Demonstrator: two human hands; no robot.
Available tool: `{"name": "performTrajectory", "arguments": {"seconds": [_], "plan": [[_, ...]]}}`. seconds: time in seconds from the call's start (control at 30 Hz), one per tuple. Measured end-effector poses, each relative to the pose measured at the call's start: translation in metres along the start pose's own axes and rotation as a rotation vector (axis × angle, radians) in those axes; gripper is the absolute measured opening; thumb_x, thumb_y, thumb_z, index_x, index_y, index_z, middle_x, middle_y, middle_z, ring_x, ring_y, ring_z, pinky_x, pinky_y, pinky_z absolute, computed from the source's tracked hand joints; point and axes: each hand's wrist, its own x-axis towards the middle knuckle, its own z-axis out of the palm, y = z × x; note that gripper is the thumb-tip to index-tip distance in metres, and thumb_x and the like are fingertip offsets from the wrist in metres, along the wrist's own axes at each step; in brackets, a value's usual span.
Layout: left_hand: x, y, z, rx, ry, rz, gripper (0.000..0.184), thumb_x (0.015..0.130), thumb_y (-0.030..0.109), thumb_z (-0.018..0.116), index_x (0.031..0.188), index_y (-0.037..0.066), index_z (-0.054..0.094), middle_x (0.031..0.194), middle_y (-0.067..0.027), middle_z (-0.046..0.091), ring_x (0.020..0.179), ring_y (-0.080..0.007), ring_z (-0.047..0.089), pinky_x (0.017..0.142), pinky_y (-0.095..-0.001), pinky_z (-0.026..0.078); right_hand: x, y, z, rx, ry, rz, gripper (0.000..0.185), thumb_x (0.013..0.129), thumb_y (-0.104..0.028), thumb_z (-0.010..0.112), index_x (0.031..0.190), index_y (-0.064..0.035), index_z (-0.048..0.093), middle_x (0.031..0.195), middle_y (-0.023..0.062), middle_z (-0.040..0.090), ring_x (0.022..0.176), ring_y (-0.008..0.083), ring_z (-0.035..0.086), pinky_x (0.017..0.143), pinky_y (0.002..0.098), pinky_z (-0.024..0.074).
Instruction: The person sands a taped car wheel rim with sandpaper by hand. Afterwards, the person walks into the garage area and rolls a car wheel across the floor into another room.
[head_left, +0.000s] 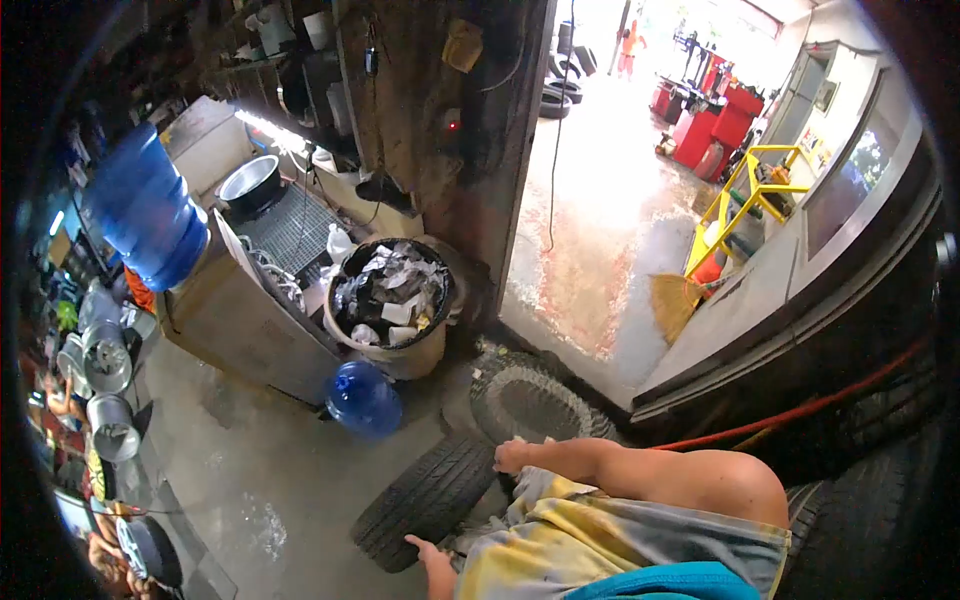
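Note:
A black tire (425, 505) stands on the concrete floor in front of me, its tread facing the camera. My right hand (511, 456) grips its upper right edge, fingers curled at the sidewall. At the lower edge is my left hand (434, 565), one digit stretched along the rubber and the other fingers mostly hidden. The tire's inner opening and far side are out of sight behind my shirt (590, 525). Just beyond my right hand, a second, chunky-treaded tire (535, 400) lies by the doorway.
A trash-filled bin (430, 345) and a blue water jug (364, 400) stand ahead. Left is a cabinet (250, 335) with another blue jug (150, 215). An open doorway leads to a yellow rack (735, 205) and red machines (710, 130). A red hose (770, 430) runs at right.

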Motion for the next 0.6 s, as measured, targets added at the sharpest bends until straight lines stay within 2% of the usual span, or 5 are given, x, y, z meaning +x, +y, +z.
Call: {"name": "performTrajectory", "arguments": {"seconds": [0.1, 0.2, 0.37, 0.47, 0.6], "plan": [[0.036, 0.001, -0.003, 0.213, 0.407, 0.262, 0.134, 0.074, 0.092, 0.048, 0.158, -0.002, 0.003, 0.158, -0.0270, 0.027, 0.135, -0.0417, 0.044, 0.107, -0.0553, 0.042, 0.025, -0.043, 0.017, -0.199, -0.058, -0.055, 0.039, 0.089, -0.039, 0.059, 0.093, -0.0036, 0.076, 0.097, 0.0219, 0.073, 0.096, 0.0400, 0.069, 0.085, 0.0506, 0.0541], [-0.056, 0.023, -0.028, 0.863, 0.691, 0.479, 0.132, 0.074, 0.085, 0.058, 0.159, 0.001, 0.003, 0.159, -0.0298, 0.021, 0.139, -0.0467, 0.037, 0.107, -0.0568, 0.040, 0.027, -0.109, 0.043, -0.082, 0.065, -0.190, 0.045, 0.091, -0.040, 0.060, 0.120, -0.0065, 0.067, 0.117, 0.0228, 0.063, 0.105, 0.0412, 0.064, 0.091, 0.0469, 0.0525], [-0.057, 0.028, -0.048, 0.925, 0.232, 0.872, 0.127, 0.077, 0.077, 0.065, 0.159, 0.002, 0.004, 0.159, -0.0358, 0.012, 0.146, -0.0505, 0.021, 0.110, -0.0579, 0.037, 0.003, -0.206, 0.105, -0.003, 0.410, 0.019, 0.065, 0.090, -0.042, 0.065, 0.140, -0.0056, 0.048, 0.141, 0.0244, 0.042, 0.128, 0.0490, 0.043, 0.097, 0.0557, 0.0473], [-0.067, 0.041, -0.042, 1.056, 0.278, 0.878, 0.123, 0.079, 0.074, 0.066, 0.158, 0.002, 0.006, 0.155, -0.0371, 0.018, 0.142, -0.0506, 0.028, 0.106, -0.0577, 0.041, -0.005, -0.233, 0.126, 0.013, 0.623, 0.183, 0.070, 0.091, -0.046, 0.065, 0.142, -0.0024, 0.045, 0.147, 0.0254, 0.039, 0.134, 0.0512, 0.037, 0.099, 0.0566, 0.0462], [-0.076, 0.062, -0.067, 1.172, -0.101, 1.104, 0.105, 0.080, 0.065, 0.072, 0.151, -0.001, 0.031, 0.144, -0.0345, 0.036, 0.131, -0.0473, 0.043, 0.103, -0.0534, 0.042, 0.003, -0.222, 0.133, 0.088, 0.694, 0.366, 0.076, 0.092, -0.053, 0.060, 0.144, -0.0015, 0.043, 0.154, 0.0246, 0.033, 0.143, 0.0501, 0.026, 0.107, 0.0580, 0.0376]]}}
